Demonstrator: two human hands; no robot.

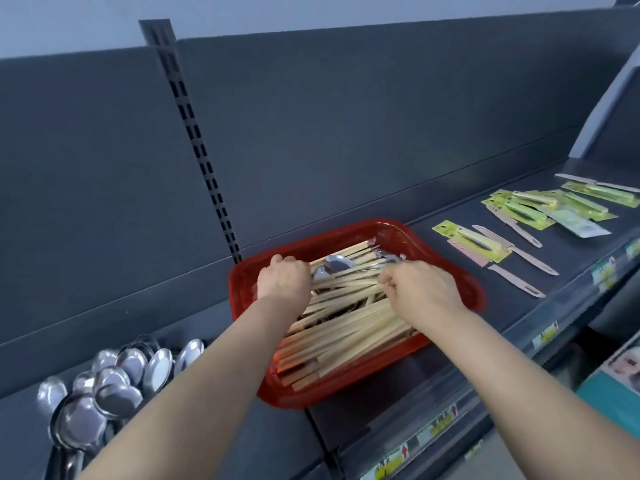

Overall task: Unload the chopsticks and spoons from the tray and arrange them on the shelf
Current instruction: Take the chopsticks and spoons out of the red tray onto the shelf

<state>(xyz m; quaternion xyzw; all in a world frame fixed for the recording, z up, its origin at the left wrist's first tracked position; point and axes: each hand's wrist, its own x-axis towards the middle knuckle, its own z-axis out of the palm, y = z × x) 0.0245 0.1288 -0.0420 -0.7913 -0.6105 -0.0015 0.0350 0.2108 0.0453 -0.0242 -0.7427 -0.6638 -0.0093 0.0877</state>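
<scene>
A red plastic tray (446, 268) sits on the dark grey shelf (429, 393), filled with several pale wooden chopsticks (349, 337) and a few steel spoons (337, 262) near its far end. My left hand (284, 280) reaches into the tray's left side, fingers curled down around the chopstick bundle. My right hand (420, 289) is over the tray's right side, fingertips pinching chopsticks near the middle. Several steel spoons (114, 386) lie grouped on the shelf to the left of the tray.
Packaged green-carded knives (474, 240) and loose pink knives (519, 284) lie along the shelf to the right. A slotted upright (197, 140) divides the grey back panel. Price labels (436, 424) run along the shelf's front edge.
</scene>
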